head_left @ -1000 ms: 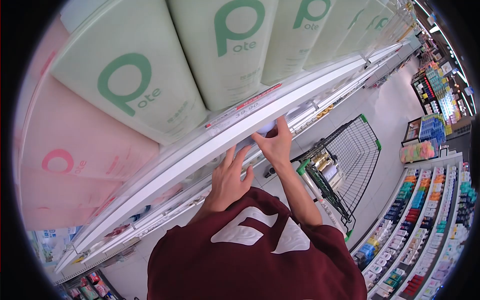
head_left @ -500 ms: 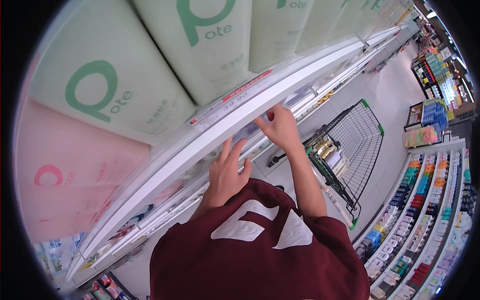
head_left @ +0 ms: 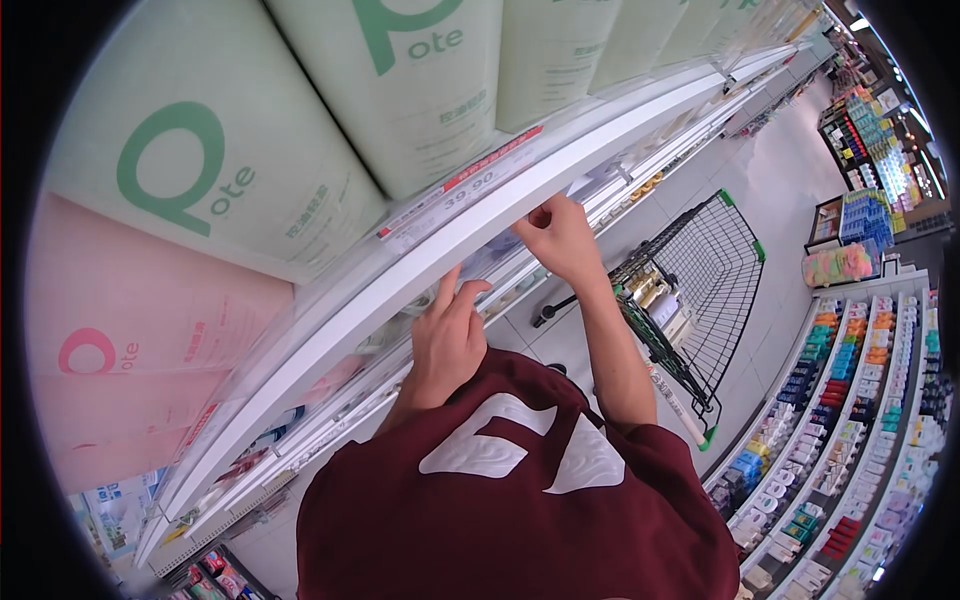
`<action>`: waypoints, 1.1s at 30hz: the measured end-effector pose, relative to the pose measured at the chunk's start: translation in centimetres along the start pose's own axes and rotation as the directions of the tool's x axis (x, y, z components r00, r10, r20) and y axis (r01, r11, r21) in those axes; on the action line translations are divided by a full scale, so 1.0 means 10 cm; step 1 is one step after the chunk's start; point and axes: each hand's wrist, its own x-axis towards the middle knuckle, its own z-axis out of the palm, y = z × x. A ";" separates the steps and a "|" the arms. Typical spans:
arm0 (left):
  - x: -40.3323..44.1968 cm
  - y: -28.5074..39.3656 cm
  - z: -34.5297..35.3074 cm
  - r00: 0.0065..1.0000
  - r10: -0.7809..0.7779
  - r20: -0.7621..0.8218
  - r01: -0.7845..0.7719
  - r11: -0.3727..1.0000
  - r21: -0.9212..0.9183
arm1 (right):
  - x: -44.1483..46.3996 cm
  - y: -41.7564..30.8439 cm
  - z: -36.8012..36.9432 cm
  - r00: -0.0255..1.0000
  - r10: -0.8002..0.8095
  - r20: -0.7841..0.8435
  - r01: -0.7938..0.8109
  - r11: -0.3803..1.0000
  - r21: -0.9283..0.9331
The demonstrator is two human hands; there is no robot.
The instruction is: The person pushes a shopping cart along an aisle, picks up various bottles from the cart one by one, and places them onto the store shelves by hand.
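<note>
My left hand (head_left: 449, 342) reaches beneath the white shelf edge (head_left: 440, 248). Its fingers are apart, the index tip partly hidden by the edge, and I see nothing held in it. Further along the same edge is my right hand (head_left: 562, 240), its thumb and index finger curled towards each other. Its fingertips are partly covered, so whatever lies between them does not show. Clear, blurred packaging (head_left: 487, 262) sits on the lower level between the hands. Above them stand large pale green bottles (head_left: 270, 190) marked "Pote", beside pink ones (head_left: 150, 340).
A price label (head_left: 460, 190) reading 39.90 runs along the shelf front. On the right stands a wire shopping cart (head_left: 712, 275) with several products in it. Beyond the cart are curved shelves of small goods (head_left: 830, 420) and a blue display (head_left: 868, 220).
My right hand's thumb and index finger have curled closer together. My left hand has shifted slightly left, its fingers bending a little more. The view has moved slightly.
</note>
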 end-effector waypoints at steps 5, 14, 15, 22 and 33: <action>0.00 -0.01 0.02 1.000 0.008 -0.007 -0.008 1.000 0.025 | 0.00 0.02 0.03 0.999 -0.005 -0.033 0.004 1.000 -0.030; 0.00 -0.01 0.00 0.999 -0.022 0.031 0.022 1.000 0.009 | 0.00 0.02 0.00 0.999 -0.020 -0.026 0.019 0.999 -0.028; 0.00 -0.01 0.00 0.999 -0.021 0.032 0.021 1.000 0.009 | 0.00 0.01 0.01 1.000 -0.016 -0.025 0.015 0.999 -0.032; 0.01 0.00 0.00 1.000 -0.006 0.024 0.006 1.000 0.006 | -0.01 0.02 0.01 1.000 -0.015 -0.025 0.015 1.000 -0.025; 0.00 -0.03 0.03 0.999 0.038 0.005 -0.038 0.999 0.022 | 0.00 0.04 0.01 1.000 -0.018 -0.021 0.018 0.999 -0.036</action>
